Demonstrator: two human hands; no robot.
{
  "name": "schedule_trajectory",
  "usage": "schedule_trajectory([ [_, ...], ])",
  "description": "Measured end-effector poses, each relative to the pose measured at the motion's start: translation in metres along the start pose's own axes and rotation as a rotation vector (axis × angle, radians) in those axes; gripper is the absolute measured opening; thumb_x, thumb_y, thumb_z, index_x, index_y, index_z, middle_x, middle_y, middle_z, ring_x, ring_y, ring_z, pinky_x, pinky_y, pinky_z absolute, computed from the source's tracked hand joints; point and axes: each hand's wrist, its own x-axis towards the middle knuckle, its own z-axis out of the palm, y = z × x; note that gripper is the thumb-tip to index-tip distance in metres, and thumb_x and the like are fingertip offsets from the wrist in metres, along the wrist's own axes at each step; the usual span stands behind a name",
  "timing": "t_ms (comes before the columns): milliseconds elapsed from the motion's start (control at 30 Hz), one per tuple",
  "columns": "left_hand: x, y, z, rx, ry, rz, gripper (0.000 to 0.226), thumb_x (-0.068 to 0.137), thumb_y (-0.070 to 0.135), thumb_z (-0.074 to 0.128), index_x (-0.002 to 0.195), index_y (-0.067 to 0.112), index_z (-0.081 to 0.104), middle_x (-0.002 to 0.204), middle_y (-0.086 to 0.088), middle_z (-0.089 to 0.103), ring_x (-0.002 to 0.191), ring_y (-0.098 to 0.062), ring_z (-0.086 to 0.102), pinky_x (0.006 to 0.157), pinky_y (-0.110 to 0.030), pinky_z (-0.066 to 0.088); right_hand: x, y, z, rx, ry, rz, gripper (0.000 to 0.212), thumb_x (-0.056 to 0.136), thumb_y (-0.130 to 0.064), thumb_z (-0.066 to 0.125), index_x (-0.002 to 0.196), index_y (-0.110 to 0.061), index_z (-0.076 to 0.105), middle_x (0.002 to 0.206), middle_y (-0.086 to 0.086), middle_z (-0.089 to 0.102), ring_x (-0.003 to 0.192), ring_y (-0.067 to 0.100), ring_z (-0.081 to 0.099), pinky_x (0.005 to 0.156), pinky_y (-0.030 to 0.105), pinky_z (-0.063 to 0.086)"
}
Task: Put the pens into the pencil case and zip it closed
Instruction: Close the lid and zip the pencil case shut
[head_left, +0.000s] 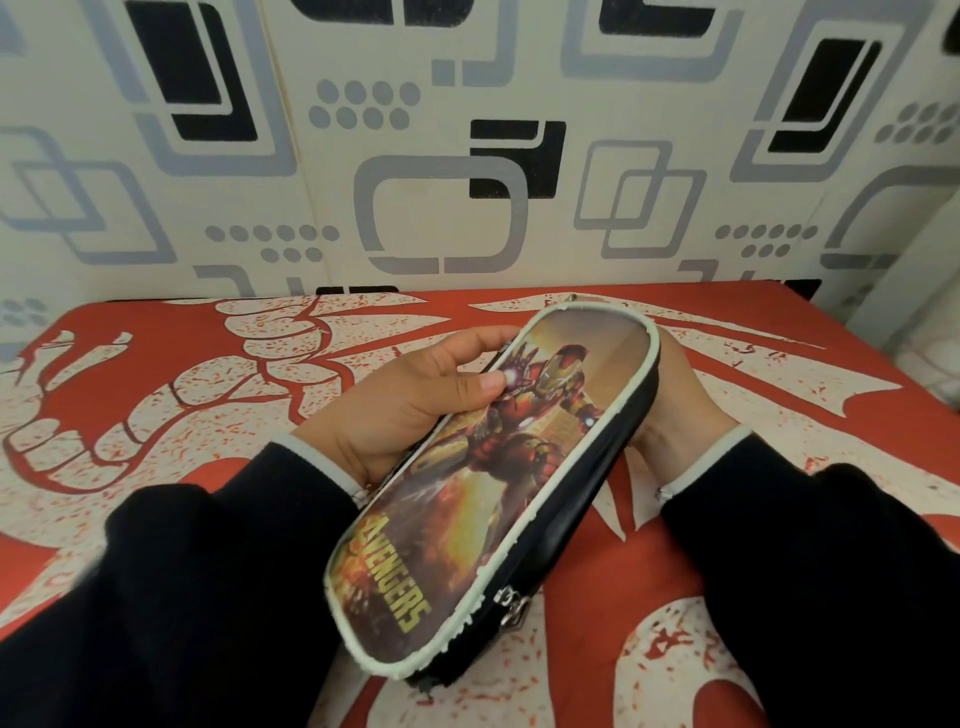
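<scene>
The pencil case (498, 483) is printed on its top face with a red and gold armoured figure against an orange, fiery background, and "AVENGERS" is lettered in yellow near one end. Its edge is trimmed in white piping, and its side is black with silver zip pulls (511, 605). The bedsheet (156, 415) is patterned in red and cream, with large cream shapes speckled in red. The sleeves (208, 597) are black, edged in white at the cuffs. The wall (467, 156) is cream, marked with grey and black rounded squares and grey dots.

Head view, downward, close over bedspread (779, 364)
</scene>
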Motion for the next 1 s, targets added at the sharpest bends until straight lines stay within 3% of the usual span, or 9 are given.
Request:
schedule_trajectory([
  [67, 0.001, 0.0, -0.002, 0.016, 0.027, 0.007, 0.042, 0.078, 0.009, 0.057, 0.119, 0.016, 0.057, 0.101, -0.01, 0.072, 0.081, -0.023, 0.07, 0.074, -0.035, 0.058, 0.004, 0.0, 0.002, 0.097, -0.093, -0.012, 0.036, 0.086, -0.004, 0.042, 0.057, -0.002, 0.064, 0.042, 0.013, 0.062, 0.038, 0.025, 0.063, 0.031, 0.029, 0.047],
  [133, 0.001, 0.0, -0.004, 0.025, 0.052, 0.016, 0.043, 0.077, 0.01, 0.058, 0.12, 0.015, 0.057, 0.104, -0.01, 0.071, 0.084, -0.024, 0.069, 0.077, -0.037, 0.056, 0.007, -0.002, -0.001, 0.116, -0.179, -0.074, 0.033, 0.078, 0.0, 0.048, 0.048, -0.007, 0.061, 0.044, 0.01, 0.064, 0.044, 0.025, 0.066, 0.038, 0.03, 0.051],
  [267, 0.002, 0.001, -0.004, 0.036, 0.078, 0.026, 0.045, 0.077, 0.01, 0.06, 0.121, 0.014, 0.055, 0.108, -0.013, 0.068, 0.086, -0.026, 0.067, 0.08, -0.039, 0.055, 0.014, 0.001, -0.004, 0.071, -0.247, -0.125, 0.009, 0.062, -0.007, 0.06, 0.054, -0.01, 0.063, 0.052, 0.005, 0.066, 0.052, 0.02, 0.067, 0.05, 0.03, 0.055],
  [400, 0.002, 0.002, -0.006, 0.039, 0.116, 0.041, 0.046, 0.075, 0.01, 0.063, 0.12, 0.014, 0.056, 0.105, -0.014, 0.069, 0.082, -0.026, 0.068, 0.078, -0.039, 0.056, 0.025, 0.001, -0.012, 0.039, -0.239, -0.147, 0.03, 0.086, -0.007, 0.047, 0.062, -0.009, 0.064, 0.061, 0.003, 0.068, 0.061, 0.017, 0.065, 0.06, 0.029, 0.056],
  [500, 0.002, 0.003, -0.008, 0.031, 0.148, 0.047, 0.047, 0.074, 0.011, 0.061, 0.12, 0.015, 0.057, 0.1, -0.014, 0.071, 0.078, -0.025, 0.069, 0.072, -0.038, 0.057, 0.028, 0.001, -0.013, 0.028, -0.235, -0.168, 0.034, 0.089, -0.009, 0.045, 0.063, -0.01, 0.066, 0.064, 0.003, 0.068, 0.066, 0.019, 0.065, 0.071, 0.034, 0.056],
  [633, 0.002, 0.005, -0.011, 0.015, 0.215, 0.078, 0.048, 0.073, 0.011, 0.061, 0.12, 0.016, 0.057, 0.1, -0.014, 0.072, 0.077, -0.025, 0.07, 0.068, -0.036, 0.06, 0.03, 0.002, -0.011, 0.052, -0.193, -0.182, 0.033, 0.088, -0.01, 0.047, 0.065, -0.013, 0.069, 0.065, 0.0, 0.068, 0.074, 0.018, 0.061, 0.092, 0.039, 0.046],
  [800, 0.003, 0.006, -0.017, 0.005, 0.328, 0.119, 0.042, 0.074, 0.009, 0.061, 0.115, 0.018, 0.061, 0.092, -0.01, 0.075, 0.07, -0.021, 0.071, 0.056, -0.03, 0.058, 0.027, 0.0, -0.011, -0.018, -0.228, -0.196, 0.034, 0.089, -0.016, 0.046, 0.064, -0.019, 0.07, 0.064, -0.007, 0.069, 0.063, 0.007, 0.062, 0.067, 0.026, 0.047],
  [1000, 0.004, 0.005, -0.023, 0.041, 0.396, 0.134, 0.035, 0.081, 0.009, 0.058, 0.113, 0.023, 0.063, 0.094, -0.009, 0.075, 0.073, -0.022, 0.072, 0.057, -0.031, 0.057, 0.025, 0.0, -0.01, -0.042, -0.246, -0.216, 0.029, 0.089, -0.017, 0.045, 0.069, -0.019, 0.067, 0.066, -0.008, 0.069, 0.065, 0.006, 0.06, 0.065, 0.025, 0.043],
])
